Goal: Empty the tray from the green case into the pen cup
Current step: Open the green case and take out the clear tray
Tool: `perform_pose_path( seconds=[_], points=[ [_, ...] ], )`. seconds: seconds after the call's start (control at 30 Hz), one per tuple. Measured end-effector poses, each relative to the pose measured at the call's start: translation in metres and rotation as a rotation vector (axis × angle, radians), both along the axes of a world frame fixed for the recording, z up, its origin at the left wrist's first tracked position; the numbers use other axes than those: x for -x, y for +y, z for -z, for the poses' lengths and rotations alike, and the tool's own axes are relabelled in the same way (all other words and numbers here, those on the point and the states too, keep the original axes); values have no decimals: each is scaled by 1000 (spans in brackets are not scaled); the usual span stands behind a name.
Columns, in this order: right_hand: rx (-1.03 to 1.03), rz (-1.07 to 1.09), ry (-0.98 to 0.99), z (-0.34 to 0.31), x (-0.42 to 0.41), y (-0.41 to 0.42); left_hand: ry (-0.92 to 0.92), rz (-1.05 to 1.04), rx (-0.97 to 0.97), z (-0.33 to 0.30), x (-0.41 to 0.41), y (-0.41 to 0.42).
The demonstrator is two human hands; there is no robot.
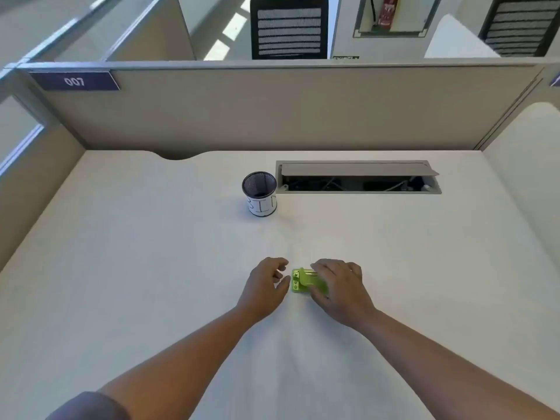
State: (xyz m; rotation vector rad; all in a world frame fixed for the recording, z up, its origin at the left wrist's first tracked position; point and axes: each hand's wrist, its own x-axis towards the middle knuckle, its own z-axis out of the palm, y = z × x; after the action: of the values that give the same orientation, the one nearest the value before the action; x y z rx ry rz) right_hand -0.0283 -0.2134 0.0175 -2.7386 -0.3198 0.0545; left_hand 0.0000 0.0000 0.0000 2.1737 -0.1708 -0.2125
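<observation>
A small bright green case (303, 281) lies flat on the white desk near the front middle. My right hand (339, 287) rests over its right half, fingers curled around it, hiding that part. My left hand (268, 284) hovers just left of the case with loosely curled fingers apart, not touching it. A black mesh pen cup (260, 194) with a white paper label stands upright farther back, well beyond both hands. The inside of the case and any tray in it are not visible.
An open cable hatch (359, 177) with wires is set in the desk right of the cup. Beige partition walls (272, 110) close the desk at the back and both sides. A cable notch (178, 156) cuts the rear edge.
</observation>
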Motion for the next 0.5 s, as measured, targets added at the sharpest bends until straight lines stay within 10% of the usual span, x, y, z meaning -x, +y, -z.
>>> perform_pose_path(
  seconds=[0.5],
  points=[
    [121, -110, -1, -1, -19, 12, 222, -80, -57, 22, 8, -1]
  ],
)
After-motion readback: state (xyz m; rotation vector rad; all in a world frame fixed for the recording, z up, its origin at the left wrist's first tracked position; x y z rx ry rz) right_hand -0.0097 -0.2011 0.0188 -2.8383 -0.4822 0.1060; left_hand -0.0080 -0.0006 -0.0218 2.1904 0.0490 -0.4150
